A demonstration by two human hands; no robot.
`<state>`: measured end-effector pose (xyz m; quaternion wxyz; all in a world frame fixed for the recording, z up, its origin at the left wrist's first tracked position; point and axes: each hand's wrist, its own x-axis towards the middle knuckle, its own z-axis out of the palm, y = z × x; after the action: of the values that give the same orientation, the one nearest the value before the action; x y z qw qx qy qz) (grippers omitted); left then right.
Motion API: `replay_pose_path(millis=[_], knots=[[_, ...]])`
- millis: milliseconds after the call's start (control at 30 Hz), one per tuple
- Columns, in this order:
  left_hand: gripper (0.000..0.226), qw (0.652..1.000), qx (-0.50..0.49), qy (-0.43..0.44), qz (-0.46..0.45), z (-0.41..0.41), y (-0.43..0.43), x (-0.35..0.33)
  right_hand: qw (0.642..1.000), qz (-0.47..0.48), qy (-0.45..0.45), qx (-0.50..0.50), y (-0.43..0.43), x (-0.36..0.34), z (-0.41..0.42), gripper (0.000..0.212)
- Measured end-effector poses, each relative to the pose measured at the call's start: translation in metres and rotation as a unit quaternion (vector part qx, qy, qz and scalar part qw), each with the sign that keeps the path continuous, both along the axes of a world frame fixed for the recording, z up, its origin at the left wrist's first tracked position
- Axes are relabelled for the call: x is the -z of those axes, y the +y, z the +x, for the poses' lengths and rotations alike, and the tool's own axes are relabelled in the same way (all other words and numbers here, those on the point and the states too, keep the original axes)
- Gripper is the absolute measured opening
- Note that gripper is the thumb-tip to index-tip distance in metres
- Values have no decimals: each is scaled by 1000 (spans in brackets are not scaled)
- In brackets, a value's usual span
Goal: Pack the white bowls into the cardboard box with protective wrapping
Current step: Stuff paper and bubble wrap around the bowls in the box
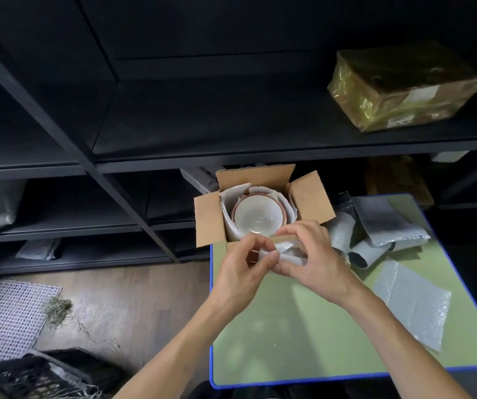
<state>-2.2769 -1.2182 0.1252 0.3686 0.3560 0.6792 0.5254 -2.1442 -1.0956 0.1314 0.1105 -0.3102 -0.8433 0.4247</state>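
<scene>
Our hands cover the cardboard box's near wall and most of the bubble-wrap piece. The parcel label is unreadable. The frame's bottom edge crops the table's near edge.

A cardboard box stands open at the far edge of the green worktop, holding a white bowl nested in white wrapping. Just in front of it, the left hand and right hand together pinch a crumpled piece of bubble wrap. Another bubble-wrap sheet lies flat to the right, and a taped parcel sits on the dark shelf above.
</scene>
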Motion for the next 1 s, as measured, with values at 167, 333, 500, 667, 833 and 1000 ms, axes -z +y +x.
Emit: replay_pose_path(millis=[167, 333, 500, 667, 833, 1000], knots=[[11, 1000, -28, 5, -3, -7, 0, 4, 995, -88, -36, -9, 3, -2, 1, 36], [13, 1000, -4, 1, -11, -14, 4, 2, 995, -91, -3, 48, 6, -6, -5, 20], [17, 1000, 4, 14, -24, -22, 8, 6, 998, -58, -33, 11, 13, -8, -7, 31], [15, 997, -22, 63, -27, -28, 22, 9, 998, -21, -57, 1, 22, -12, -11, 41], [16, 994, -21, 101, -48, -32, 41, 9, 997, 23, -60, 53, 35, -16, -13, 33], [15, 973, -48, 220, -57, -49, 55, 17, 988, 64, -84, 113, 56, -21, -14, 25]])
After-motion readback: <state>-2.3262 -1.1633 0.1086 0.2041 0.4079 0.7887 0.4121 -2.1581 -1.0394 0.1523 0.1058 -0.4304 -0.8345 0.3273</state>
